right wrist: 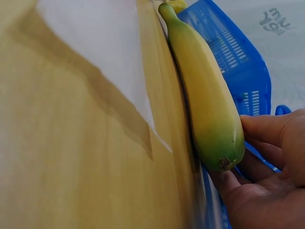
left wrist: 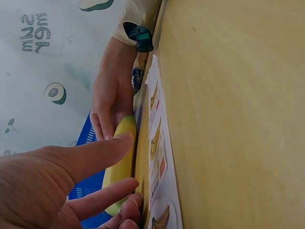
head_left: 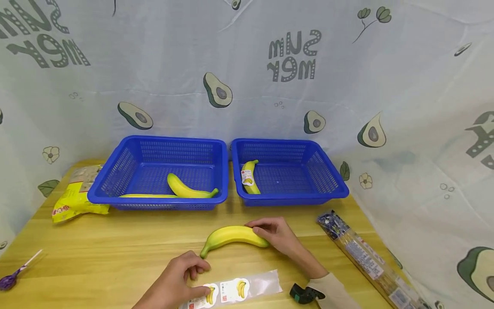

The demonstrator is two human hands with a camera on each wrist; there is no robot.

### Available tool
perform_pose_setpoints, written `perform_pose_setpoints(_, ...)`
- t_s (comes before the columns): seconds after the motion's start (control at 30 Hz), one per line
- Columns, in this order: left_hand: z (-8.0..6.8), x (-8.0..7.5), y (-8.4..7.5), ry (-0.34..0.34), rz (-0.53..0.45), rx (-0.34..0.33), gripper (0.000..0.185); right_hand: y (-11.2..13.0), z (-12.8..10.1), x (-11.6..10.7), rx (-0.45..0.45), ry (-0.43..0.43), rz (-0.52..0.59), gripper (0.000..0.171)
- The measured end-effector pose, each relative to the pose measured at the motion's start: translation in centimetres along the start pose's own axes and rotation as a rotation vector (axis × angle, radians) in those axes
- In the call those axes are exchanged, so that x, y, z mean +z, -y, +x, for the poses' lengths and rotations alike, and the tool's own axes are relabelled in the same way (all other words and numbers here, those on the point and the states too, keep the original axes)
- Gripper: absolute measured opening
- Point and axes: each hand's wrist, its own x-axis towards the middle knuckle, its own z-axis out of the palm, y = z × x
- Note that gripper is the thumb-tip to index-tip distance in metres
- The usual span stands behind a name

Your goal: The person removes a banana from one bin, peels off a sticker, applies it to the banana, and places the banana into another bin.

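Observation:
On the table lies a yellow banana [head_left: 233, 234] with greenish ends, its stem pointing left. My right hand [head_left: 275, 234] grips its blunt end between thumb and fingers; the right wrist view shows the banana [right wrist: 205, 90] lengthwise, with the right hand [right wrist: 271, 171] at that end. Near the stem is my left hand [head_left: 179, 277], its thumb and bent fingers apart with nothing between them. In the head view its thumb overlaps a strip of banana stickers [head_left: 235, 290] in front of me. The left wrist view shows this left hand [left wrist: 71, 176] beside the sticker strip [left wrist: 156, 129].
Behind stand two blue baskets: the left basket [head_left: 154, 201] holds bananas [head_left: 189, 190], the right basket [head_left: 293, 197] a stickered banana [head_left: 248, 175]. A yellow bag [head_left: 79, 195] lies far left, a purple lollipop [head_left: 11, 280] nearer. A long clear packet [head_left: 366, 259] lies right.

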Motion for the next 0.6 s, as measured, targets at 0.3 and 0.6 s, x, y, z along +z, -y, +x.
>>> perform_pose_setpoints(0.3,-0.2,1.0,-0.1,0.02,0.126,-0.085,0.047,-0.1,0.2,0.0,-0.016,0.025,0.003,0.02)
perform_pose_setpoints(0.6,-0.3,1.6,-0.7,0.001,0.209,-0.124,0.042,0.0,0.2,-0.1,-0.016,0.03,0.028,0.021)
